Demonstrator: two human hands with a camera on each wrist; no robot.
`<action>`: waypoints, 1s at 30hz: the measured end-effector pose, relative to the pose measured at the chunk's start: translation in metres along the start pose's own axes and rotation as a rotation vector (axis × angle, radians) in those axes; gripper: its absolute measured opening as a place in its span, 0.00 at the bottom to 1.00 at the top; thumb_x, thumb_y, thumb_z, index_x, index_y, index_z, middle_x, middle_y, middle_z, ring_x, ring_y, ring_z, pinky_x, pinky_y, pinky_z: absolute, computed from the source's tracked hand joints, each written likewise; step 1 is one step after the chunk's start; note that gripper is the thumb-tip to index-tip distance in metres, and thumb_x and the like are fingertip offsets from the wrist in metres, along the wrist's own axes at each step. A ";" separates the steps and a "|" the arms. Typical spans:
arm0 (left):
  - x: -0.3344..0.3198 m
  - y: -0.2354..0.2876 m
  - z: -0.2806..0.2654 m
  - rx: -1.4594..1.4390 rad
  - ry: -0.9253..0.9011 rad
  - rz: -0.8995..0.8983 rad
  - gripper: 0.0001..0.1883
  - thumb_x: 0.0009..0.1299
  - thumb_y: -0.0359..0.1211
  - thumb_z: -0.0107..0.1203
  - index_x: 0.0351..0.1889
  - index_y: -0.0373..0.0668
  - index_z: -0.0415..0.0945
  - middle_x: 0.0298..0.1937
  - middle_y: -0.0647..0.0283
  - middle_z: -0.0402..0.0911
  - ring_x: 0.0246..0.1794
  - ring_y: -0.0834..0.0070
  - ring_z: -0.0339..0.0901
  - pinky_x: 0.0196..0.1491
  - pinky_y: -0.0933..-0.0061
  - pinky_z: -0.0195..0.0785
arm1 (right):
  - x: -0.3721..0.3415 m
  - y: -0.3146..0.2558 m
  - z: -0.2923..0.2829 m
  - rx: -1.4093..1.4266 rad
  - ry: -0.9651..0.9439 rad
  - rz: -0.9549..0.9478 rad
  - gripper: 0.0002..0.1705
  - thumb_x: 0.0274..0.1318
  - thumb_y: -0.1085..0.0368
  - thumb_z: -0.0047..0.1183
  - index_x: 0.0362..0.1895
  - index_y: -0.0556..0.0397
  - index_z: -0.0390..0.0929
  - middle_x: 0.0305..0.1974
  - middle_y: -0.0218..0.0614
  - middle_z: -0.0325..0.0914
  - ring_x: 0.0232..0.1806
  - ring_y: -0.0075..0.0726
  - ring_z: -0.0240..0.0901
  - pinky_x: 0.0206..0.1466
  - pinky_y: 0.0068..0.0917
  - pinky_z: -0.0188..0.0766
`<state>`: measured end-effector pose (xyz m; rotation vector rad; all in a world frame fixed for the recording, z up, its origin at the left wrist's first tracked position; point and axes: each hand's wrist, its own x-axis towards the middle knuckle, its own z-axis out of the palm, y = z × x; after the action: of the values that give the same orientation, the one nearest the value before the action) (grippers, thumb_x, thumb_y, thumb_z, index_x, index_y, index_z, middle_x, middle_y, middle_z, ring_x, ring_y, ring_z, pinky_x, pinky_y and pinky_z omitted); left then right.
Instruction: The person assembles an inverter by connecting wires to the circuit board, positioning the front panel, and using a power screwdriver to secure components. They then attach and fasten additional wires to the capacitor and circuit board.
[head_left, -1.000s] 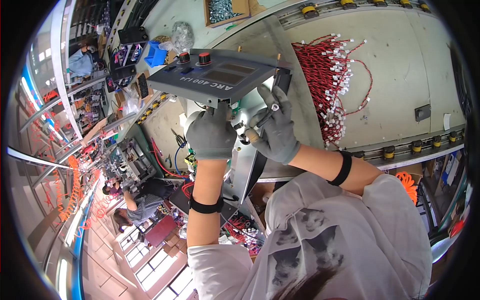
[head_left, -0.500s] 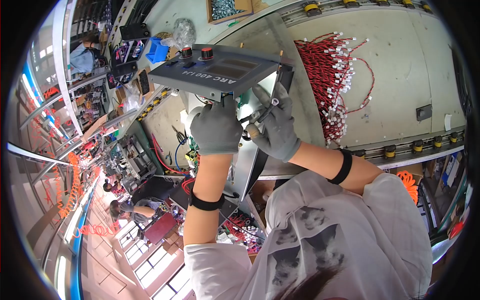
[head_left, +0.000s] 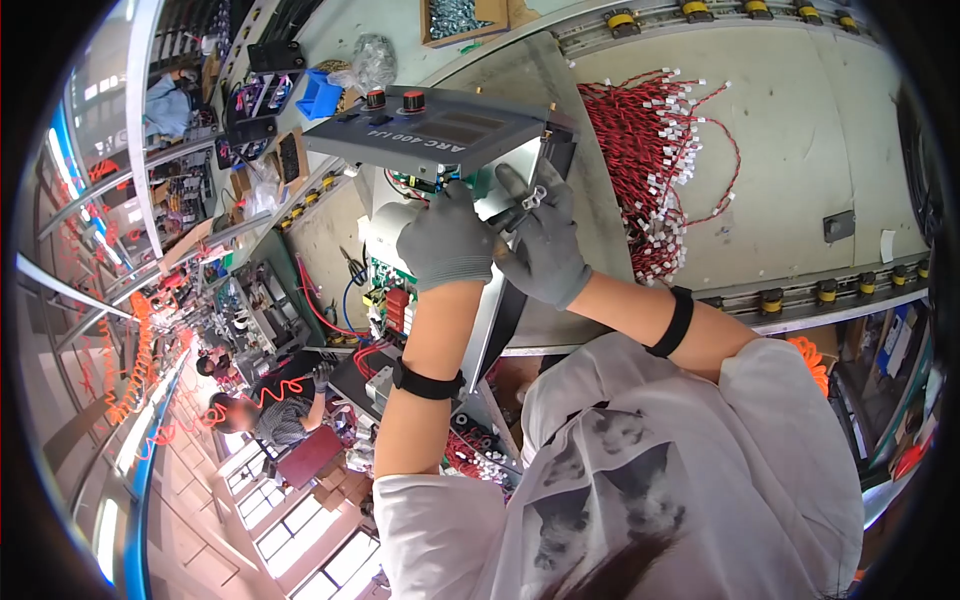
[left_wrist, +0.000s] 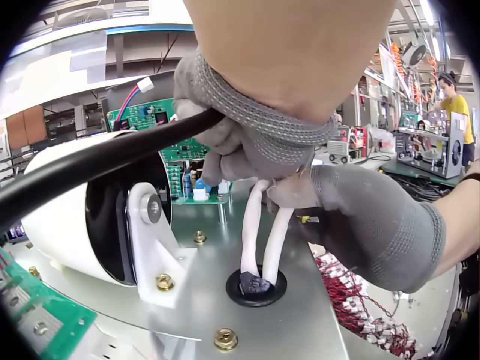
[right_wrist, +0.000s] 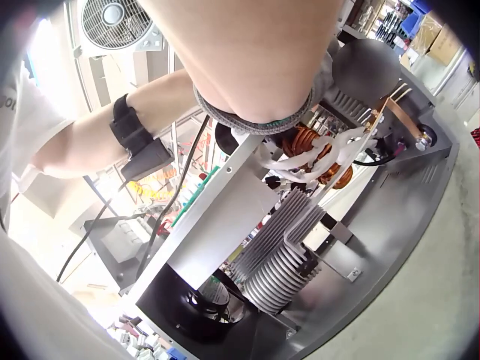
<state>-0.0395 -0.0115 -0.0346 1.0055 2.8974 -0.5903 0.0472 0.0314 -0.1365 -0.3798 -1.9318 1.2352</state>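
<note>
A welding machine with its case opened stands on the bench; its dark grey front panel reads ARC 400 and carries two red-topped knobs. Close below the panel edge is my gloved left hand, fingers curled; what they hold is hidden. My gloved right hand grips a dark cable whose metal ring lug stands out over the fingers. Two white-sleeved leads rise from a black grommet in the metal plate, and the right fingertips pinch near their upper ends. A green circuit board stands behind the left fingers.
Red twisted wires with white plugs lie heaped right of the machine. A box of screws and a blue bin stand at the back. A black cable crosses before the left wrist. Pliers lie left of the machine.
Both hands have drawn closer together and slightly up toward the panel. The ring lug in the right hand has tipped upward. More circuit board shows left of the left hand.
</note>
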 end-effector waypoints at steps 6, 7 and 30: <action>0.000 -0.038 -0.016 -0.280 -0.097 -0.062 0.11 0.62 0.41 0.53 0.40 0.51 0.75 0.28 0.59 0.80 0.30 0.56 0.77 0.35 0.57 0.67 | 0.003 -0.004 -0.001 -0.046 -0.086 0.029 0.15 0.42 0.60 0.59 0.36 0.51 0.74 0.59 0.43 0.63 0.61 0.66 0.49 0.60 0.52 0.55; -0.007 -0.046 -0.024 -0.317 -0.038 -0.073 0.12 0.61 0.40 0.54 0.42 0.52 0.75 0.30 0.61 0.80 0.34 0.58 0.77 0.37 0.57 0.68 | 0.005 -0.006 0.000 -0.043 -0.089 0.038 0.15 0.41 0.59 0.60 0.34 0.51 0.75 0.58 0.42 0.64 0.61 0.65 0.50 0.59 0.51 0.57; -0.194 -0.250 0.147 -1.932 0.448 -0.388 0.14 0.69 0.40 0.44 0.47 0.43 0.65 0.44 0.59 0.72 0.46 0.72 0.70 0.52 0.68 0.63 | -0.099 -0.051 0.041 0.563 -0.514 1.134 0.19 0.63 0.60 0.44 0.51 0.61 0.65 0.36 0.39 0.73 0.31 0.31 0.75 0.30 0.24 0.75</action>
<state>-0.0511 -0.3593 -0.0581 0.1457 2.1188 2.1470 0.0877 -0.0799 -0.1465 -0.9893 -1.6023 2.7357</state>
